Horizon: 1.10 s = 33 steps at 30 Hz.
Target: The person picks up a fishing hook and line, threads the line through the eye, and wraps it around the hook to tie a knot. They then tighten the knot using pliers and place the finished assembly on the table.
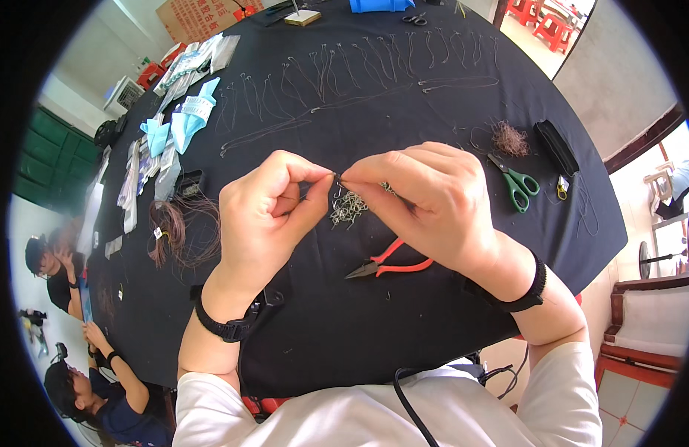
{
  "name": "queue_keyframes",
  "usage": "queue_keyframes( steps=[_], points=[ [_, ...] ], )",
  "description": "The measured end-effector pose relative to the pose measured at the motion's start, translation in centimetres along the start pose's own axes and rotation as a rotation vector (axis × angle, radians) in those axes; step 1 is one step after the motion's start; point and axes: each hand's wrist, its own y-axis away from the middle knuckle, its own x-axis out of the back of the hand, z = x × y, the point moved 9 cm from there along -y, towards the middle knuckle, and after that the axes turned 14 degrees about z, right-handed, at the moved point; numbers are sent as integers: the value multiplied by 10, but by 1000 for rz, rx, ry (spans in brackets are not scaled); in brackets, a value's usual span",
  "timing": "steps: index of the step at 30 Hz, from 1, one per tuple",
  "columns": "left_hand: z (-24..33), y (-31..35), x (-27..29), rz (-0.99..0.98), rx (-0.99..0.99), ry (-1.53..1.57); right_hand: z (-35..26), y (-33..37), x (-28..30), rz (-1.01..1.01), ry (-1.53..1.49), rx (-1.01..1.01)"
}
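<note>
My left hand [266,205] and my right hand [426,197] meet fingertip to fingertip above the black-covered table. Each pinches thumb against forefinger at a tiny dark piece [337,179], too small to name. Just beyond and below the fingertips lies a heap of small silvery metal bits [348,208], partly hidden by my right hand. Pliers [381,266] with red handles rest under my right hand, jaws pointing left, handle ends covered by the hand. To the left of my left wrist is a coil of brown thin cord [182,231].
Green-handled scissors [517,182], a reddish-brown thread tangle [510,139] and a black case [557,147] lie at right. Thin looped cords [352,67] stretch in rows across the far side. Plastic packets [139,175] and blue wrappers [193,115] line the left. Two people [109,391] sit at left.
</note>
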Motion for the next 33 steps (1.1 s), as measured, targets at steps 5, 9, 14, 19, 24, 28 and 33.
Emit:
queue_keyframes(
  steps=[5,9,14,19,24,28,33],
  points=[
    [1,5,-7,-139,-25,-29,18,-2,-3,-76,-104,-246],
    [-7,8,-8,-152,101,201,46,20,-22,-206,-300,-645],
    [-15,7,-4,-70,185,371,49,46,-46,-163,-758,-1077],
    [-17,2,4,45,127,313,38,48,-46,-128,-738,-1017],
    [-11,0,8,101,69,212,25,31,-29,-145,-380,-697],
    [-8,0,10,120,-5,119,12,17,-15,-38,-188,-467],
    [1,0,9,102,-46,109,-1,11,-10,48,-19,-90]
  ],
)
